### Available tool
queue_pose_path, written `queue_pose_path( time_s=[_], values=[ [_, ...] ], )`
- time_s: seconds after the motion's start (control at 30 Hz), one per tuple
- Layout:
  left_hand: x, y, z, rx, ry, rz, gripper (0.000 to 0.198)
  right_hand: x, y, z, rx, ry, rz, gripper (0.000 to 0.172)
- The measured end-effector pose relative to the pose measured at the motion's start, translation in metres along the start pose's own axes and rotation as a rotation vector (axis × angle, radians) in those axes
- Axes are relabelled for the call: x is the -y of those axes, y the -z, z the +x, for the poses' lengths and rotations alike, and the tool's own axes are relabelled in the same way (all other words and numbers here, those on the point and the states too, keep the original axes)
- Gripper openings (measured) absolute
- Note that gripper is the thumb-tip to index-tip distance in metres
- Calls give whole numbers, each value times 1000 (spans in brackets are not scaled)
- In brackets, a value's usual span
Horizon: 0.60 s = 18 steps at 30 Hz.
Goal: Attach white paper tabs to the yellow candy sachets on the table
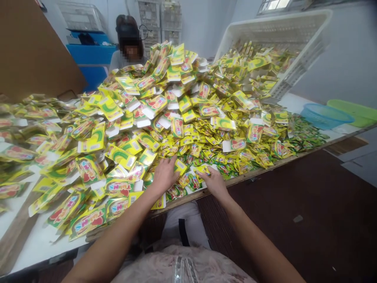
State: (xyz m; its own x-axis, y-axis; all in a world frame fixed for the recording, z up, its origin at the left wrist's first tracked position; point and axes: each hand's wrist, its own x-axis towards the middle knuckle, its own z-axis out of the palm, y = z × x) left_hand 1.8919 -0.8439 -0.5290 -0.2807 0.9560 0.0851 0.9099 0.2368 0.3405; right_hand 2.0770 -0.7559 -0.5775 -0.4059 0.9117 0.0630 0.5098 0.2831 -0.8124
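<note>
My left hand point(165, 175) is at the table's near edge, with its fingers closed round a small yellow box point(180, 167) that has a pale label; part of the box is hidden by the hand. To its right, my right hand point(216, 182) pinches a small yellow sachet point(203, 170) between thumb and fingers. Between and beyond the hands lie loose yellow and green sachets point(232, 167). Left of my left hand, flat printed cartons point(119, 186) in yellow and green are heaped up, some with white flaps open.
A tipped white crate point(312, 47) spills more cartons at the back right. A blue basket point(326, 118) and a green tray point(353, 112) stand at the table's right end. Another person point(129, 51) is behind the heap. A wooden edge strip point(265, 167) borders the table point(32, 251).
</note>
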Motion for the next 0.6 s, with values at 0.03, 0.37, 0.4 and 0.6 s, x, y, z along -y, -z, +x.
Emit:
queue_pose_path(
  time_s=[0.03, 0.37, 0.4, 0.6],
  values=[
    [2, -1, 0, 7, 33, -69, 53, 0, -1, 1, -30, 27, -132, 23],
    [19, -21, 8, -7, 176, -656, 33, 20, -35, 6, -11, 44, 35, 25],
    [19, -22, 8, -15, 177, -734, 35, 22, -37, 9, 19, 9, 159, 26],
    [4, -18, -1, -38, 245, -1319, 46, 38, -34, 11, 38, 37, 519, 35]
  ],
)
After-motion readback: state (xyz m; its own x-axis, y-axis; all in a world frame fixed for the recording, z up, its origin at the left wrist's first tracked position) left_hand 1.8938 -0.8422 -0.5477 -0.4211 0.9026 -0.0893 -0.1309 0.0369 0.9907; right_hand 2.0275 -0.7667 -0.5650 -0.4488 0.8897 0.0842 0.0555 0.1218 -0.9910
